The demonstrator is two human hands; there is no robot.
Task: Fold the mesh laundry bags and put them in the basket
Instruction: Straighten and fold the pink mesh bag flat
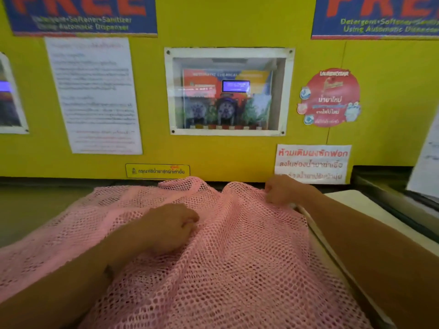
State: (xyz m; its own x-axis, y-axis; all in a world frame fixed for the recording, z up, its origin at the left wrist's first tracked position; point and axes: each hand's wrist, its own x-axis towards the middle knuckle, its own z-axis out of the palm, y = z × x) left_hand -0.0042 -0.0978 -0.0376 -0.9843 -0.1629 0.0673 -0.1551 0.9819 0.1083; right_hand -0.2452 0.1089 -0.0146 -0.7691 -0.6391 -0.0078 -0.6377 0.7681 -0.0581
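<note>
Both bare forearms reached in from the bottom corners, the left hand (169,225) curled mid-frame and the right hand (281,189) fisted farther up, right of centre.

Pink mesh laundry bag (237,257): open-weave netting, spread wide and rumpled over the worktop, ridge of bunched folds along its middle, far edge near the wall

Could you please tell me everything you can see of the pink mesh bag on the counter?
The pink mesh bag is open-weave netting, soft and rumpled, spread across the counter below the yellow wall, not yet folded flat. A ridge runs up its middle. The left hand bunches the fabric near the centre; the right hand grips its far right edge. Its near end runs out of view.
</note>
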